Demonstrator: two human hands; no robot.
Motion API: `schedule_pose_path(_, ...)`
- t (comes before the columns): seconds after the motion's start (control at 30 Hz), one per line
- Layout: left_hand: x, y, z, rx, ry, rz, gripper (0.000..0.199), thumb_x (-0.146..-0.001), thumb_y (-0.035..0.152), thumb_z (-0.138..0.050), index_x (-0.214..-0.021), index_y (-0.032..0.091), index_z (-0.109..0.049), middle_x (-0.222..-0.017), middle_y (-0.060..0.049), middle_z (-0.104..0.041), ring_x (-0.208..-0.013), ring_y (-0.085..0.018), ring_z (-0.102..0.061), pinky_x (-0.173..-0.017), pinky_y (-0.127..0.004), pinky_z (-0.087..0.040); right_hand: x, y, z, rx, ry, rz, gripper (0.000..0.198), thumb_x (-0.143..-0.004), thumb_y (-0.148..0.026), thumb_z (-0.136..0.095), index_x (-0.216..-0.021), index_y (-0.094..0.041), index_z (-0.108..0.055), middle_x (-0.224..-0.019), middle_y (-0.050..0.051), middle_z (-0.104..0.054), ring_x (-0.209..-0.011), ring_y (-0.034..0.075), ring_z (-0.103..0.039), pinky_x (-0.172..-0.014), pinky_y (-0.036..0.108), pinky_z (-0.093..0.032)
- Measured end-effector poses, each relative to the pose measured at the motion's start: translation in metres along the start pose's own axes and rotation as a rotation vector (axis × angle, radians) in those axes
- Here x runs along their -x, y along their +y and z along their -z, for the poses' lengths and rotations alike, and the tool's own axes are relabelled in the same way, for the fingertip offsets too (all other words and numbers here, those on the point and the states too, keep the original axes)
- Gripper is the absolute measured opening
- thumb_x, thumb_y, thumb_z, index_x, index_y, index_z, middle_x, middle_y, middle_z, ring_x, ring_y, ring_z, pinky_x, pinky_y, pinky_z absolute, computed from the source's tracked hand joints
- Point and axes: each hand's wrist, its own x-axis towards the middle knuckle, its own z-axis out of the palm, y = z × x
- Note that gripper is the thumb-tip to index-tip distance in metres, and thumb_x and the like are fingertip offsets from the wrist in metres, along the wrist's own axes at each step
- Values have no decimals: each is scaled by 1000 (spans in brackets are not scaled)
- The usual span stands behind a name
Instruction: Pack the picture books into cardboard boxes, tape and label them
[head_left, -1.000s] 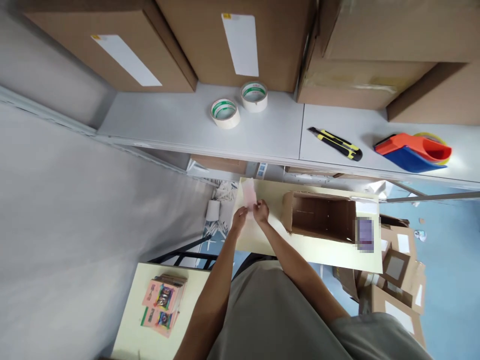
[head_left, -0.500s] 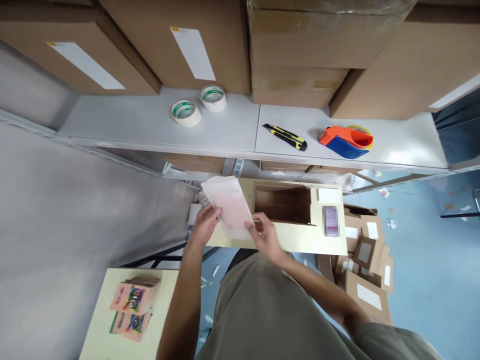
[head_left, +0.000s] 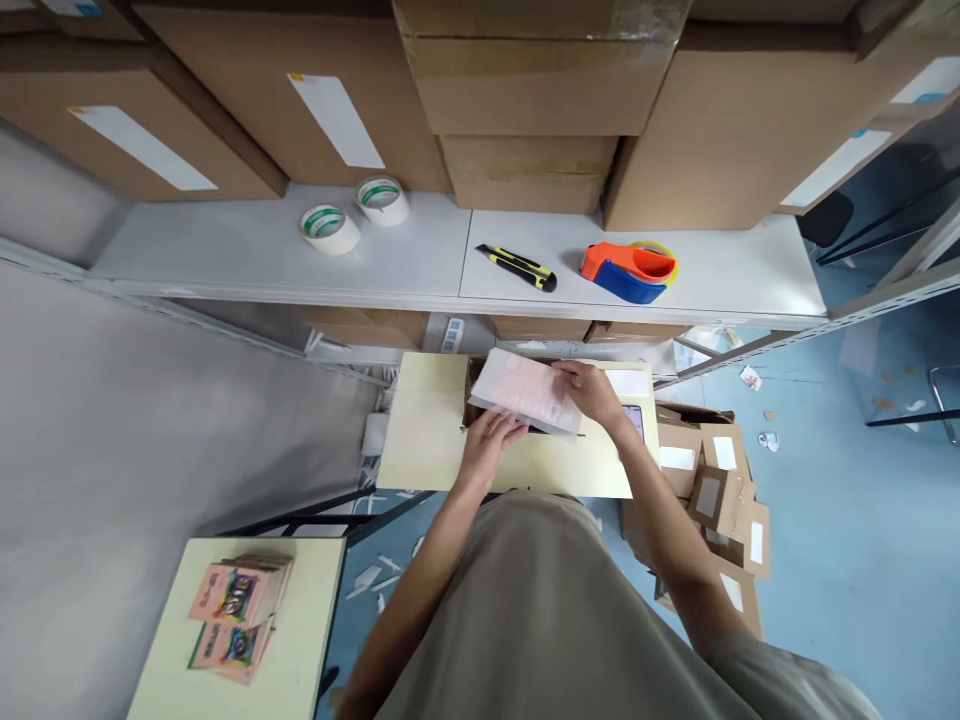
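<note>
A thin pinkish book in a pale translucent wrap (head_left: pixel 529 388) is held above the open cardboard box (head_left: pixel 470 408) on the yellow-topped table (head_left: pixel 420 420), covering most of the box's opening. My right hand (head_left: pixel 596 395) grips its upper right edge, with thumb and fingers closed on it. At the near left edge, the fingers of my left hand (head_left: pixel 486 445) are closed on the wrapped book from below. Just right of my right wrist, a phone (head_left: pixel 634 420) shows in part, the rest hidden by the arm. Beyond it lies a white sheet or label (head_left: pixel 628 382).
On the shelf (head_left: pixel 420 265) are two tape rolls (head_left: pixel 330 230), a box cutter (head_left: pixel 517 267) and an orange-blue tape dispenser (head_left: pixel 628 272), with large cartons (head_left: pixel 525 90) behind. Stacked pink books (head_left: pixel 236 610) rest on a side table (head_left: pixel 300 640). Small boxes (head_left: pixel 716 500) pile up right.
Both hands have carried the wrapped book right, from beside the box to over its opening, and turned it so its long side runs across. The camera view has shifted right.
</note>
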Motion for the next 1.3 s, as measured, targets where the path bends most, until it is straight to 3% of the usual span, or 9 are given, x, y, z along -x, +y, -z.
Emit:
schedule_pose_path(0.17,9,-11,0,-8,9,14,50,-72,54,-99,-81,19,-65,-89,-3,-75,-106,-31,-82,-118,-55,-60,-12,11,-5,-11,-34,33,44,-91,-11,-65,-124,-30,-86,-122,2,-86,-114,31,-81,-105,44,-63)
schedule_pose_path(0.4,17,-5,36,-172,91,78,63,-77,59,-93,-116,13,-74,-121,-21,-83,-97,-31,-84,-108,-57,-65,-16,31,-22,-159,96,93,33,-94,-19,-66,-121,-25,-84,-131,7,-83,-123,29,-78,-116,49,-60)
schedule_pose_path(0.53,18,10,72,-309,232,-84,72,-83,67,-85,-130,15,-74,-125,-19,-83,-94,-29,-84,-94,-51,-70,17,46,-13,-228,272,112,31,-105,-41,-63,-123,-24,-82,-130,11,-82,-120,29,-77,-111,49,-63)
schedule_pose_path(0.67,1,23,100,-484,348,-243,72,-82,72,-82,-130,19,-75,-136,-17,-79,-124,-35,-77,-105,-51,-66,53,62,-3,-261,320,-13,46,-104,-62,-64,-120,-23,-82,-127,15,-82,-117,32,-77,-104,52,-66)
schedule_pose_path(0.8,-16,26,108,-636,203,-247,72,-86,73,-78,-137,22,-72,-147,-16,-74,-143,-36,-67,-115,-49,-60,77,72,-4,-268,160,-92,58,-92,-67,-79,-132,-25,-79,-139,14,-78,-127,35,-73,-105,53,-65)
schedule_pose_path(0.93,-22,21,100,-738,46,-245,71,-91,73,-72,-140,21,-70,-149,-16,-73,-136,-33,-71,-116,-48,-59,88,73,-16,-234,-2,-53,74,-82,-62,-91,-146,-31,-72,-151,11,-72,-135,35,-68,-110,53,-61)
schedule_pose_path(1.03,-24,15,93,-829,-47,-259,68,-92,68,-73,-142,22,-69,-148,-14,-74,-133,-31,-73,-118,-47,-58,84,73,-28,-208,-44,-22,72,-83,-59,-90,-146,-31,-72,-153,10,-71,-138,35,-66,-112,53,-59)
schedule_pose_path(1.17,-31,11,92,-1015,-176,-224,69,-87,61,-80,-144,25,-69,-148,-11,-74,-137,-34,-71,-118,-47,-57,66,74,-40,-117,-69,-22,66,-81,-56,-92,-136,-25,-75,-136,12,-79,-126,34,-71,-107,50,-59)
schedule_pose_path(1.3,-47,12,98,-1111,-202,-203,64,-89,58,-78,-144,25,-69,-146,-11,-76,-138,-34,-71,-118,-45,-55,52,74,-48,-74,-54,-111,52,-80,-59,-91,-116,-25,-72,-113,9,-82,-104,30,-77,-92,43,-61)
